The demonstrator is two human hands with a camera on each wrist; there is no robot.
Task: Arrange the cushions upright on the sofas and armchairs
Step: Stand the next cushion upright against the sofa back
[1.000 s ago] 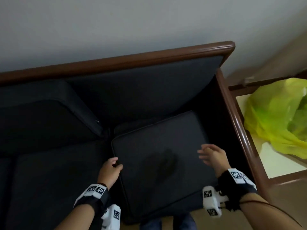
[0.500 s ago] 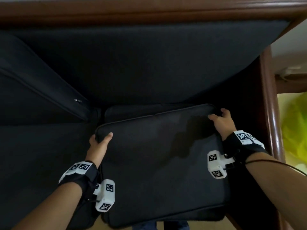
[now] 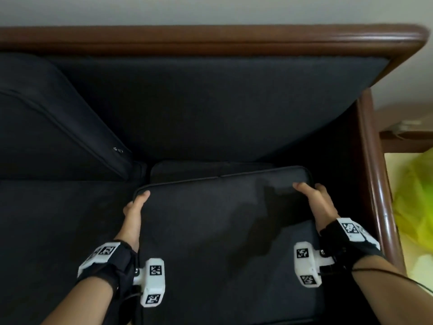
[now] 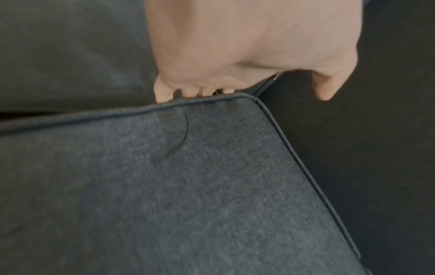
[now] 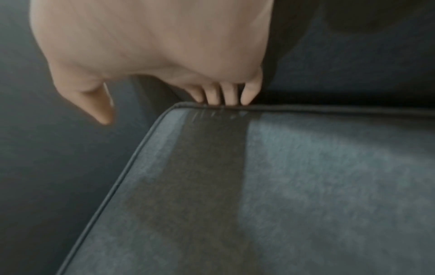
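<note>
A dark flat cushion [image 3: 222, 231] lies on the sofa's right seat, its far edge towards the backrest. My left hand [image 3: 137, 202] grips its far left corner, thumb on the top face. My right hand [image 3: 311, 193] grips the far right corner the same way. In the left wrist view the left hand [image 4: 235, 89] has its fingers hooked over the piped edge of the cushion [image 4: 164, 186]. The right wrist view shows the right hand [image 5: 179, 98] curled over the cushion [image 5: 259, 186] edge too.
A second dark cushion [image 3: 51, 127] leans upright against the backrest [image 3: 210, 106] at the left. The brown wooden frame [image 3: 210, 41] runs along the back and the right armrest [image 3: 375, 184]. Beyond it, a yellow-green plastic bag [image 3: 414, 198] sits on a side table.
My left hand has slid from the cushion's left side, and my right from hovering open above it, to the far corners. Both now grip it.
</note>
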